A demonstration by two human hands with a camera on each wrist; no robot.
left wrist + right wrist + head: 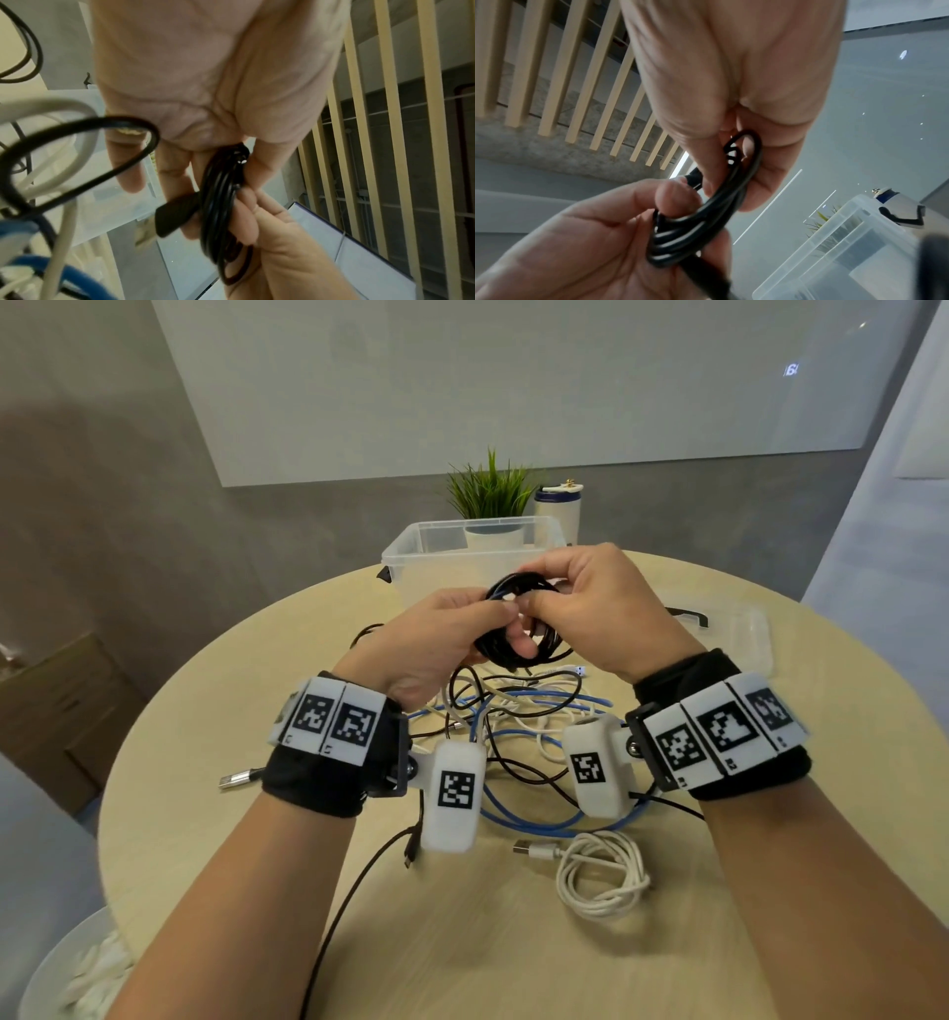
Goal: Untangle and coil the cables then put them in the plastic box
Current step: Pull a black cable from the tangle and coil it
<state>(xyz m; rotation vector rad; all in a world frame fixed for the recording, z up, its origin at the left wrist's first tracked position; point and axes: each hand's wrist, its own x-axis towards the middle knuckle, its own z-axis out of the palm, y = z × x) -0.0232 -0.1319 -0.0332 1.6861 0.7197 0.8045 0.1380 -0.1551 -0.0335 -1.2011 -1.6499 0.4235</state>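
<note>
We hold the black coil [518, 621] just before the box [411, 552]; left hand [436, 639] and right hand [601, 608] fingers pinch its loops. Light, springy, likely to unwind, so grip across all strands.

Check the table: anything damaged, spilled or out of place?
Nothing damaged or spilled. Both hands, left and right, grip the black coil. A white coil sits outside the plastic box, beside a blue, white and black tangle.

Coiled black cable [518, 629] held above tangled cables [518, 726], clear plastic box [411, 552] behind
</note>
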